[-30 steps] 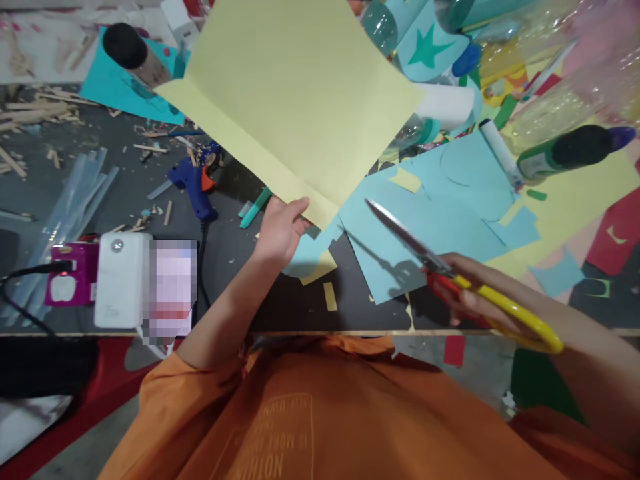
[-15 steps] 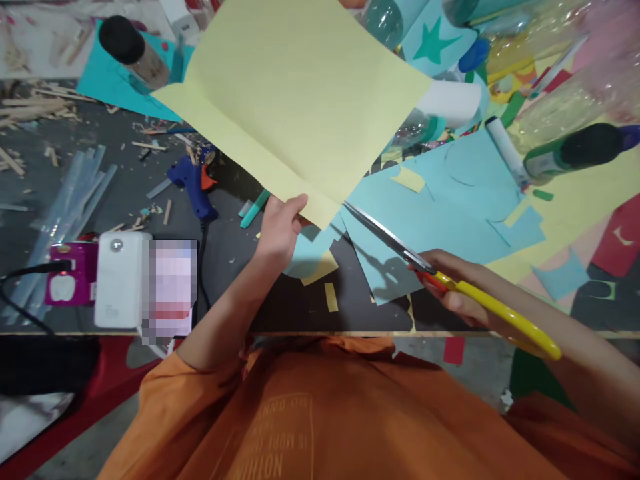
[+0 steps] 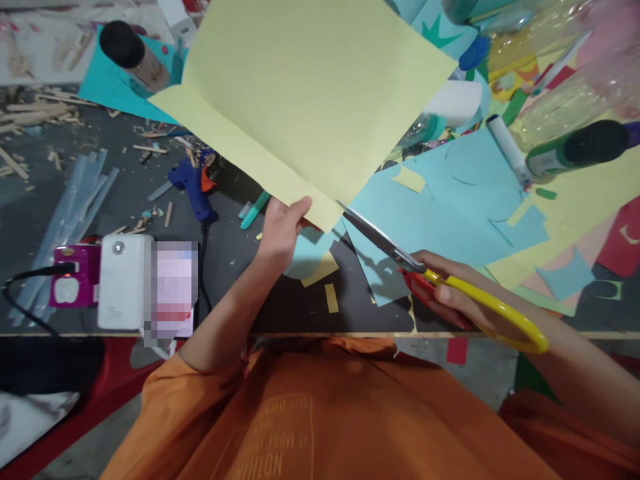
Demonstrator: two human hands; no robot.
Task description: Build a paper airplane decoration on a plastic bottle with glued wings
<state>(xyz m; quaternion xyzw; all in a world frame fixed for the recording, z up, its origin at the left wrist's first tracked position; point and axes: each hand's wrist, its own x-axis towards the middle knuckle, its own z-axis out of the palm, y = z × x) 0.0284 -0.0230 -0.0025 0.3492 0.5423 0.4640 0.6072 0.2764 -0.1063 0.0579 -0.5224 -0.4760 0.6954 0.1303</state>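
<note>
A large pale yellow sheet [image 3: 310, 87], creased along its lower left side, is held up over the table. My left hand [image 3: 283, 227] pinches its lower edge between thumb and fingers. In my right hand [image 3: 445, 293] is a pair of scissors [image 3: 375, 233] with yellow and red handles. The blade tips meet the sheet's lower right edge, just right of my left thumb. Beneath the scissors lies a light blue sheet [image 3: 440, 200] with curved lines on it.
A blue glue gun [image 3: 193, 190] lies left of my left hand. Further left are a white power bank [image 3: 125, 280], clear glue sticks [image 3: 75, 220] and wood scraps [image 3: 40, 110]. A dark-capped bottle [image 3: 580, 150] and a white marker [image 3: 507, 147] lie at the right.
The scissors' handles have moved slightly left and spread apart, with the tips now over the sheet's edge. The yellow sheet's right corner has shifted right and up.
</note>
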